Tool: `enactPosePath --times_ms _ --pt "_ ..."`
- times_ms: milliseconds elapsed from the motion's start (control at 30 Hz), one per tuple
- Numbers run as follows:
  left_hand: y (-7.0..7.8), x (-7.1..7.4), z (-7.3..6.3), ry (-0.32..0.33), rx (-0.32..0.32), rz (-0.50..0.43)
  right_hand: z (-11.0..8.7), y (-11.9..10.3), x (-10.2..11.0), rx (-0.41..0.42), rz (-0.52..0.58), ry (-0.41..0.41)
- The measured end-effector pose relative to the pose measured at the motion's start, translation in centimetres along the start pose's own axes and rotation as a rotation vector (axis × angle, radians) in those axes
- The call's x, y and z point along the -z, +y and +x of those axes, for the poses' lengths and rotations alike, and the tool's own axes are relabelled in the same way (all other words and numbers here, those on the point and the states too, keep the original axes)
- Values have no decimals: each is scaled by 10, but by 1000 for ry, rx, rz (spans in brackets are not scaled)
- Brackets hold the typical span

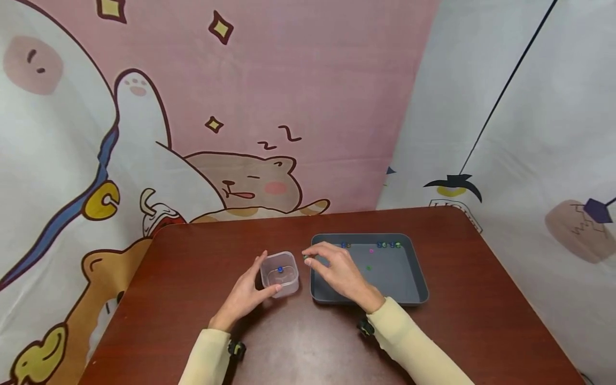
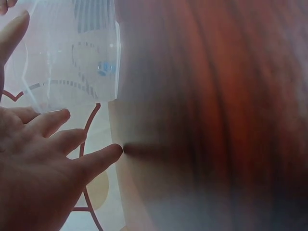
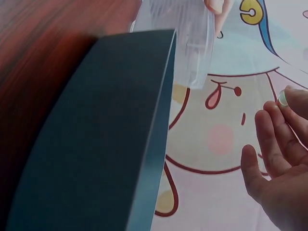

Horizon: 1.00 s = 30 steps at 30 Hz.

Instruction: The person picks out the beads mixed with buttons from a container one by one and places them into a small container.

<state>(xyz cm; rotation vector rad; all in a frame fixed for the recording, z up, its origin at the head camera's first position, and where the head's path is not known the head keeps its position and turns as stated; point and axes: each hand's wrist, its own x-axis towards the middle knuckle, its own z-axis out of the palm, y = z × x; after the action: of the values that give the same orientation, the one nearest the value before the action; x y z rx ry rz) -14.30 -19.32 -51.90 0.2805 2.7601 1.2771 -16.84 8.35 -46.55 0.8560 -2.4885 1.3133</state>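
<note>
Your left hand (image 1: pixel 244 293) grips the tub (image 1: pixel 287 290), thumb on the near side and fingers on the far-left side; it stands upright on the table (image 1: pixel 187 299), left of the tray (image 1: pixel 397 280); one blue marble (image 1: pixel 280 270) lies inside it, the only one you can make out there. Your right hand (image 1: pixel 343 274) pinches a pale marble (image 3: pixel 282 98) between thumb and fingertip, just past the tray's left edge and near the tub's rim; it is not in the tub yet, and you cannot tell how high above the table it is.

By the look of it, you are moving marbles from tray to tub and are near the start; one is in, one is between your fingers, and most are left; a left pair (image 1: pixel 346 245) and a right row (image 1: pixel 389 245) sit along the tray's far wall, with a pink piece (image 1: pixel 371 251) and a green piece (image 1: pixel 369 268) farther in; both are too small to name surely, and your right arm may hide more.
</note>
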Motion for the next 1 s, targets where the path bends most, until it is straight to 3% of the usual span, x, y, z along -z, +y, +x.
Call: enactPosePath --times_ms 267,633,1000 --pt "-2 0 1 -3 -23 -6 9 -4 -18 62 12 -50" --pt "-6 8 -6 9 -32 8 16 1 -42 170 -224 -107" --pt "-3 1 -1 17 -61 11 10 9 -41 171 -292 -151"
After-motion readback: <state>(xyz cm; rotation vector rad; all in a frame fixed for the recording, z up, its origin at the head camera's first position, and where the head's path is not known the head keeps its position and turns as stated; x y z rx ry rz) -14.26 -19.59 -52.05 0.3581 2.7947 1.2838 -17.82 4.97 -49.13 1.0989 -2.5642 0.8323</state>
